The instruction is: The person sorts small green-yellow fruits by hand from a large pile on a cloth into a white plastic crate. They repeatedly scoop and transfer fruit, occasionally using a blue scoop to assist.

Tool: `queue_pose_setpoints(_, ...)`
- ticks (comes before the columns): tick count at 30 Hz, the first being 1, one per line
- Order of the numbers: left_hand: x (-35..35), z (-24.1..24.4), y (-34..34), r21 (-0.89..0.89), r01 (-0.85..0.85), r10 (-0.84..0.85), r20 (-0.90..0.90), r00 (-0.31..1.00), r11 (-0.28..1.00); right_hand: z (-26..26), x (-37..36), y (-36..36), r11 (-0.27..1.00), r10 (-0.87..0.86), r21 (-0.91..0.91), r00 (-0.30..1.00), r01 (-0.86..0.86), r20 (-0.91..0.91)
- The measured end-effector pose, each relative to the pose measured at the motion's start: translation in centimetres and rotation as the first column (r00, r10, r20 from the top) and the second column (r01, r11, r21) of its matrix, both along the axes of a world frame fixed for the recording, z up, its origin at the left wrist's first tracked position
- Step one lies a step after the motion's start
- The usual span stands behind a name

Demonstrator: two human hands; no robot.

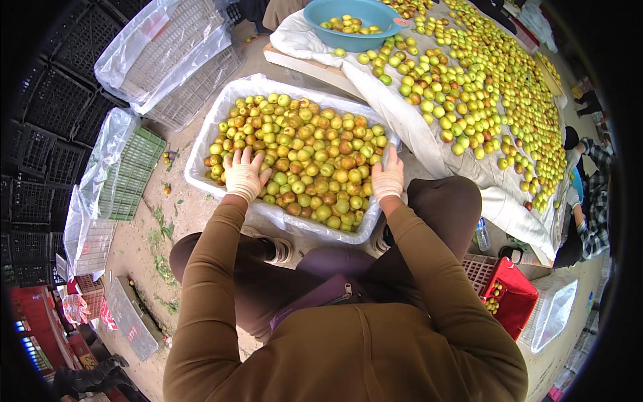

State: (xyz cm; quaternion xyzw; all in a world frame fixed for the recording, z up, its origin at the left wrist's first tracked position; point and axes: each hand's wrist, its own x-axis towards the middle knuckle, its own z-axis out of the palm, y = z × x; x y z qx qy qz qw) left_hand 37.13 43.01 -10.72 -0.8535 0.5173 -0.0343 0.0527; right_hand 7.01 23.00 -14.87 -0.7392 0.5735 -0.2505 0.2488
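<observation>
A crate lined with clear plastic film (201, 151) stands on the ground before me, heaped with small round yellow-green and reddish-brown fruits (301, 151), which look like jujubes. My left hand (246, 173), in a pale fingerless wrap or glove, lies spread on the fruits at the left near side. My right hand (389, 176), wrapped the same way, rests at the crate's right edge with its fingers extended upward along the liner. Neither hand is closed around a fruit.
At the right, a cloth-covered table (427, 140) bears many fruits and a blue basin (346, 25). Lined crates (128, 171) and stacked black crates (65, 100) stand left. A red-lined crate (510, 296) and a water bottle (482, 235) are right; a person in plaid (595, 221) works beyond.
</observation>
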Motion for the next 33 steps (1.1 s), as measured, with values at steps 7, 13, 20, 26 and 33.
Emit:
queue_pose_setpoints(7,9.6,2.9,6.4,0.02,-0.414,0.414,-0.028,0.91,0.91,1.2,-0.7,0.2,0.865,-0.208,0.476,0.977,0.16,0.05)
queue_pose_setpoints(13,18.4,-2.9,7.5,0.002,-0.691,0.619,-0.446,0.646,0.723,-2.5,-0.8,-0.3,0.945,-0.175,0.283,0.985,0.164,0.014)
queue_pose_setpoints(20,17.7,-0.6,6.1,0.024,-0.598,0.572,-0.326,0.753,0.801,-2.7,-1.7,-2.0,0.905,-0.203,0.407,0.967,0.125,0.153)
queue_pose_setpoints(26,12.9,-1.1,15.3,0.071,-0.675,0.636,-0.416,0.649,0.735,-4.3,-1.2,-4.9,0.962,-0.017,0.273,0.999,0.002,0.049)
queue_pose_setpoints(33,10.8,-2.4,28.9,0.057,-0.859,0.815,-0.354,0.459,0.508,-1.1,10.3,-0.4,0.899,0.316,0.308,0.948,-0.311,0.033)
